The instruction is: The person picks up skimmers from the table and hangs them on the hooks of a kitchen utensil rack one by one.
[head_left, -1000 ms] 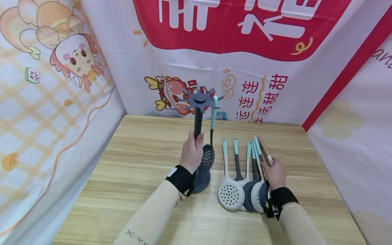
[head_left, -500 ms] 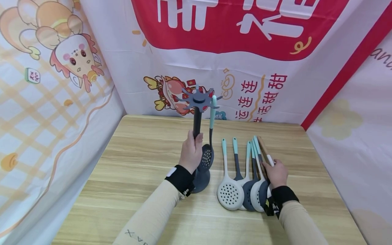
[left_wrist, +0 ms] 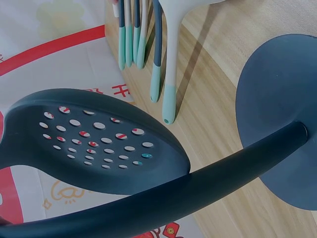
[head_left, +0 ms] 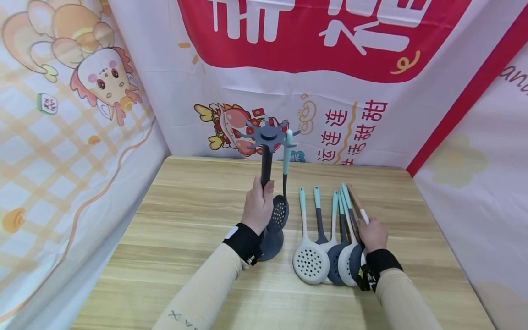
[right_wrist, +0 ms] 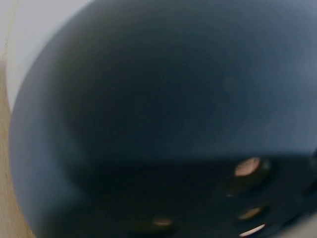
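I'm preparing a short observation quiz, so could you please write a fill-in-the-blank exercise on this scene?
The dark utensil stand is gripped by the person's ____ hand.
The leftmost utensil lying on the table has a head coloured ____.
The slotted spoon beside that hand has its handle pointing ____.
Missing words: left; white; up.

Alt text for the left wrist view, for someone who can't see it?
Dark perforated skimmer beside the dark post of a utensil stand, whose round base shows at frame right; beyond, mint-tipped utensil handles lie on a wood-grain table.

The stand [head_left: 267, 165] looks like matt plastic, the tabletop [head_left: 198, 206] smooth wood.
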{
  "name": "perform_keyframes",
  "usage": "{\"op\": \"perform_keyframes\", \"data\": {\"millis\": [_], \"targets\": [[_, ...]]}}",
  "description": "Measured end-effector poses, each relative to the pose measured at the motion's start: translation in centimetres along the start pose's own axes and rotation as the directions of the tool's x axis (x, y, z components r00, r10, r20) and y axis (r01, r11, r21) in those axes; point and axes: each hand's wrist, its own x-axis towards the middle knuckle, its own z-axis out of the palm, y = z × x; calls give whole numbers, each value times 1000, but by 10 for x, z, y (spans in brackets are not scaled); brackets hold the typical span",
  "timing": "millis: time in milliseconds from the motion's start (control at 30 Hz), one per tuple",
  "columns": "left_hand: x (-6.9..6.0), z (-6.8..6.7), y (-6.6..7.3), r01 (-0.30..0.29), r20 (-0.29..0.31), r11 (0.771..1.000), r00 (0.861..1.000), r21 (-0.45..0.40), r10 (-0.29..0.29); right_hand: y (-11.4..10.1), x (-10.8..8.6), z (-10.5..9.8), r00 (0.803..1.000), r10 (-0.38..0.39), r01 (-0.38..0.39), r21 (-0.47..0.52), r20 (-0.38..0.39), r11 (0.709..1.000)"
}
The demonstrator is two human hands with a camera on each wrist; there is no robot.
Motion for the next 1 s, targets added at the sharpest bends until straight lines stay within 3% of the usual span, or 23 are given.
{"op": "perform_keyframes", "data": {"millis": [300,1000], "targets": [[0,0,0,-14,1,1000,1000,4,14,2,0,-1,1000,-3,4,-39,20,999],[2,1,-1,-20,8,1000,1000,-1,20,-1,-3,0,998,49,-47,43,-41,998]]}}
